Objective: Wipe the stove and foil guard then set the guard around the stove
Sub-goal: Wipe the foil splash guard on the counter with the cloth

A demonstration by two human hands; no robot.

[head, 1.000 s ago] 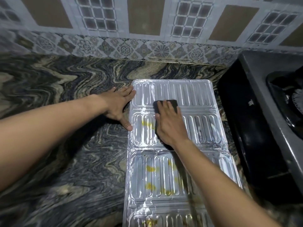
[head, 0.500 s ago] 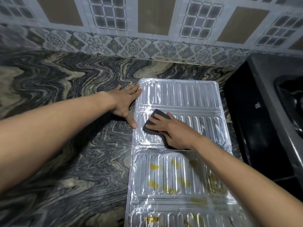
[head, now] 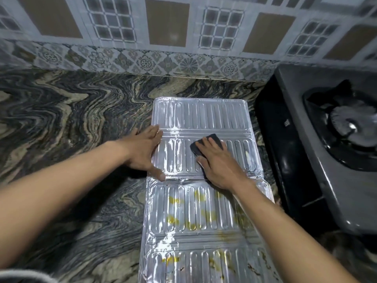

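Note:
The ribbed silver foil guard (head: 202, 117) lies flat on the marbled counter, unfolded in several panels running toward me. Yellow stains mark its two near panels. My right hand (head: 219, 165) presses a dark wiping cloth (head: 206, 142) flat onto the second panel, fingers straight over it. My left hand (head: 143, 153) rests spread on the guard's left edge at the same panel, thumb on the fold line. The dark grey stove (head: 310, 152) stands to the right, its burner at the far right.
The patterned tiled wall (head: 183, 37) rises behind the counter. The marbled counter (head: 71, 129) stretches wide to the left of the guard. A narrow gap separates the guard's right edge from the stove's black side.
My right hand has slid the cloth from the left part of the second panel toward its right. My left hand has stayed on the guard's left edge.

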